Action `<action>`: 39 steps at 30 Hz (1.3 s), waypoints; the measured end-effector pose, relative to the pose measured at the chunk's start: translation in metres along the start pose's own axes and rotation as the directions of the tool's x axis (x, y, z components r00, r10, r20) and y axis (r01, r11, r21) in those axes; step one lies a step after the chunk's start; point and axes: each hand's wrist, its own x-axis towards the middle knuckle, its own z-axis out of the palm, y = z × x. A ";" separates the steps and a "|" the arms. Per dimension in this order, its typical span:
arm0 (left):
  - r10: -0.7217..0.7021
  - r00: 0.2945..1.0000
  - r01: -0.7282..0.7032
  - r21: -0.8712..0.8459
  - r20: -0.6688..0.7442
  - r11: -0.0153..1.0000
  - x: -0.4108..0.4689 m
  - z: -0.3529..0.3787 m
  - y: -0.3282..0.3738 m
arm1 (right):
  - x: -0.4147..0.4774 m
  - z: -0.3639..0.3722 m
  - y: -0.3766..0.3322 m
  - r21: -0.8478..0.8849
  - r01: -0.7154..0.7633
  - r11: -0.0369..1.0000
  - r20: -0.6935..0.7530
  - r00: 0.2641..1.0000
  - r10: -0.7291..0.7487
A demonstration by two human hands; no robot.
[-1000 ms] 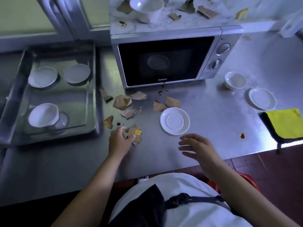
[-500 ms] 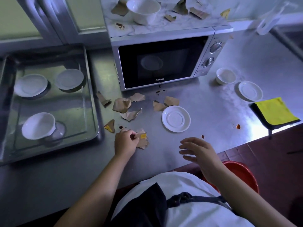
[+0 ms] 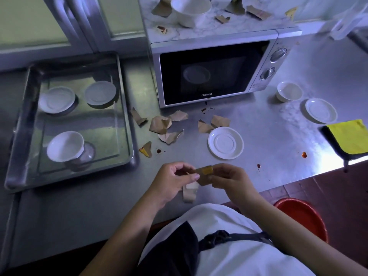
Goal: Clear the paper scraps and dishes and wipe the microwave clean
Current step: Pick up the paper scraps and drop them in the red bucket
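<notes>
Both hands are meeting above the counter (image 3: 264, 124), near its front edge. Left hand (image 3: 175, 181) is pinching one end of a brown scrap (image 3: 205, 174) with a yellow patch, fingers curled; right hand (image 3: 229, 180) is pinching the other end likewise. A pale piece (image 3: 190, 193) is showing just beneath, hanging or lying, cannot tell. Loose scraps (image 3: 161, 124) are lying before the microwave (image 3: 209, 72), beside a saucer (image 3: 225, 143). A bowl (image 3: 191, 10) is sitting on top of the microwave.
</notes>
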 end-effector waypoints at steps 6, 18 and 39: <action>-0.043 0.993 0.063 0.187 -0.108 0.980 0.010 -0.013 -0.025 | 0.000 -0.006 0.006 -0.045 -0.025 0.999 -0.213 0.977 0.015; 0.022 0.999 0.017 0.864 -0.033 0.502 0.035 0.011 -0.073 | -0.008 -0.035 0.013 0.026 -0.042 0.999 -0.281 0.958 0.048; 0.147 0.900 0.174 0.648 -0.411 0.742 0.032 0.043 -0.027 | -0.003 -0.127 0.015 0.112 -0.038 0.993 -0.047 0.998 0.043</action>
